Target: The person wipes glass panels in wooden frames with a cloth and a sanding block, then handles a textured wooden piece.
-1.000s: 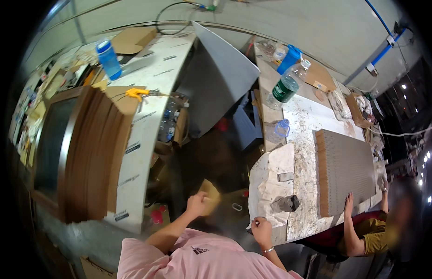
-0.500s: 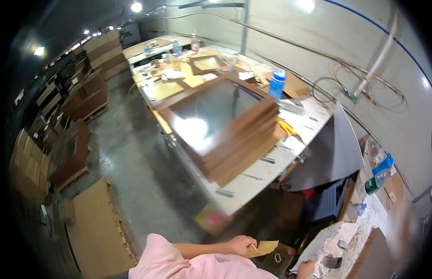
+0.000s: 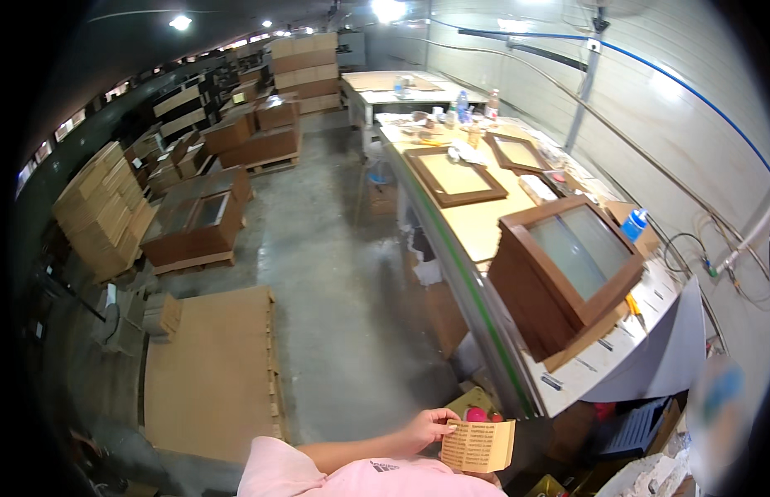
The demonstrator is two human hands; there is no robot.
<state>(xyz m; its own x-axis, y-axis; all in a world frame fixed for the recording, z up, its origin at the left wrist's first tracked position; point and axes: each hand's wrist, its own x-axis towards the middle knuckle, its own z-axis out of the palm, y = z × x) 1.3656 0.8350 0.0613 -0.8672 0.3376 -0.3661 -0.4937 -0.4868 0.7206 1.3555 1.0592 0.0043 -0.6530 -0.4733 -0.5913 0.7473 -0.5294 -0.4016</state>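
My left hand (image 3: 434, 427) pinches the left edge of a tan sheet of printed labels (image 3: 477, 446), held low in front of my chest. Its right side bends back as a fold. At the sheet's bottom edge a sliver of my right hand (image 3: 489, 477) shows; its fingers are hidden behind the sheet, so I cannot tell their grip. Ahead on the right, a stack of brown wooden frames (image 3: 559, 277) stands on the white workbench (image 3: 596, 373), its top frame holding a glass pane.
Single wooden frames (image 3: 458, 197) and bottles (image 3: 462, 108) lie or stand farther along the bench. A blue bottle (image 3: 634, 224) is behind the stack. At left are a board-covered pallet (image 3: 207, 373) and stacked brown panels (image 3: 194, 236). Grey floor (image 3: 327, 331) runs between.
My view has swung left, showing more aisle and pallets. The label sheet now faces me, spread wider in my left hand. My right hand has come from the side bench to the sheet's lower edge.
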